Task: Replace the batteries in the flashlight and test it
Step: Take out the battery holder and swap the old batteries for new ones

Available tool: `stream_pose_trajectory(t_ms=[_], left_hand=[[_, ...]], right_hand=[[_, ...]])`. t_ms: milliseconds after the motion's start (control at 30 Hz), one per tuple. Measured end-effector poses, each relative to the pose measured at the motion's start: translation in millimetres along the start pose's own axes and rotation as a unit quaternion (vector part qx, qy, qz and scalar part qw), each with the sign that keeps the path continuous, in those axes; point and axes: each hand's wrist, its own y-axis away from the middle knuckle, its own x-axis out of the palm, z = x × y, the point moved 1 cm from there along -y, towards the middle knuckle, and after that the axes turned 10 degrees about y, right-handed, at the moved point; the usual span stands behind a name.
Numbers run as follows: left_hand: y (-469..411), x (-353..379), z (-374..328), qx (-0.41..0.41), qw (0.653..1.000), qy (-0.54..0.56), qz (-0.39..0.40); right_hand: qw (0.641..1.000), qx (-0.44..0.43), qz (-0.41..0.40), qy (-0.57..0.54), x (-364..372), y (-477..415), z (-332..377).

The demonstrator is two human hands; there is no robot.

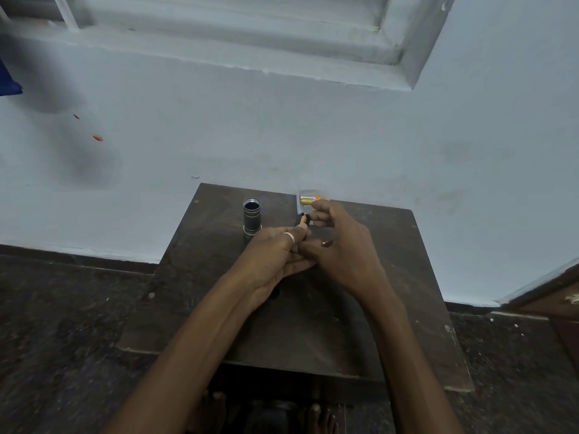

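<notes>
The black flashlight body (252,215) stands upright on the dark wooden table (391,308), its open end facing up. Just right of it, my left hand (275,256) and my right hand (341,245) meet over the table and together grip a small black part (303,219), perhaps the battery holder; most of it is hidden by my fingers. My left hand wears a silver ring. Behind my right hand lies a clear plastic packet (308,195) with a gold and orange battery (310,199) inside.
The table stands against a pale blue wall (282,136) with a window ledge above. Dark stone floor (62,308) surrounds it. A wooden door edge (551,292) shows at the right. My toes (316,411) appear below the table's front edge.
</notes>
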Motion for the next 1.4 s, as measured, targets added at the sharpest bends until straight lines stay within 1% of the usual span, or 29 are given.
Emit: stream_pose_trajectory(t_ms=[167, 400, 633, 700, 800, 900, 1000, 1100, 1167, 1267, 1400], left_hand=[[-1, 2, 1, -0.002, 1.000, 0.004, 0.006], [0, 1, 3, 0.053, 0.998, -0.003, -0.024], [-2, 2, 7, 0.027, 0.999, 0.019, -0.043], [-2, 2, 6, 0.023, 0.998, 0.030, -0.043], [-2, -1, 7, 0.016, 0.998, 0.029, -0.058], [-2, -1, 7, 0.007, 0.997, 0.033, -0.064], [-2, -2, 7, -0.002, 0.997, 0.040, -0.069], [-2, -3, 6, -0.006, 0.996, 0.045, -0.070], [-2, -3, 6, -0.008, 0.996, 0.048, -0.071], [-3, -5, 5, -0.007, 0.996, 0.059, -0.070], [-3, -6, 4, -0.011, 0.995, 0.070, -0.067]], right_hand=[[1.000, 0.004, 0.002, -0.007, 0, 0, 0], [1.000, 0.001, -0.003, 0.006, -3, 0, 0], [0.999, 0.022, 0.040, 0.009, -8, -4, -3], [0.999, 0.023, 0.033, 0.012, -11, -10, -5], [0.997, 0.029, -0.002, 0.071, -15, -28, -6], [0.988, 0.018, -0.004, 0.155, -12, -54, -3], [0.965, 0.027, 0.049, 0.255, -3, -80, 0], [0.926, 0.010, 0.107, 0.361, 10, -98, 2], [0.903, -0.010, 0.130, 0.410, 17, -104, 4], [0.883, -0.022, 0.143, 0.446, 20, -111, 5], [0.876, -0.018, 0.150, 0.458, 20, -118, 8]])
